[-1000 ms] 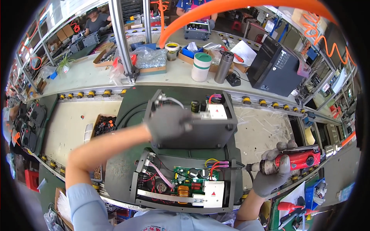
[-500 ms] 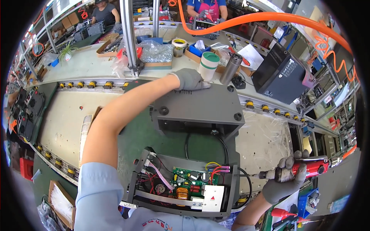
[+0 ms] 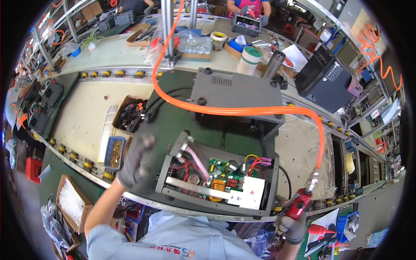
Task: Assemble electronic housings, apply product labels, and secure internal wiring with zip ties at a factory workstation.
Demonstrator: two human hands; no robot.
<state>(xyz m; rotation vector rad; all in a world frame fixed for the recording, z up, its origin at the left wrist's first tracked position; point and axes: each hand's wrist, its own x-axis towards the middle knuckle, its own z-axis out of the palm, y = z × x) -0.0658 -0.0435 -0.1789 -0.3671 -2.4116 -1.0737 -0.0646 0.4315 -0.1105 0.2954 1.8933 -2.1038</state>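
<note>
My left hand (image 3: 135,162), gloved in grey and blurred, hovers beside a small blue bin of screws (image 3: 115,152). Its fingers and thumb look apart, with nothing visible between them. On the right, my gloved right hand (image 3: 291,227) grips a red air screwdriver (image 3: 300,203), whose orange hose (image 3: 242,110) rises from it and loops across the view. Between my hands lies an open grey chassis (image 3: 162,177), showing a green circuit board (image 3: 219,167), a copper coil and coloured wires. Behind it stands a grey metal case (image 3: 238,86) with black feet on top, partly crossed by the hose.
A box of black parts (image 3: 131,115) sits behind the screw bin. Roller rails (image 3: 119,73) run along the line. Across it are a green-lidded tub (image 3: 250,60), a steel flask (image 3: 274,65) and a dark box-shaped unit (image 3: 327,80). Another person (image 3: 249,11) works beyond.
My left hand has left the top of the grey case and come down to the screw bin. My right hand has drawn nearer, turning the screwdriver upright. The hose now hangs across the case.
</note>
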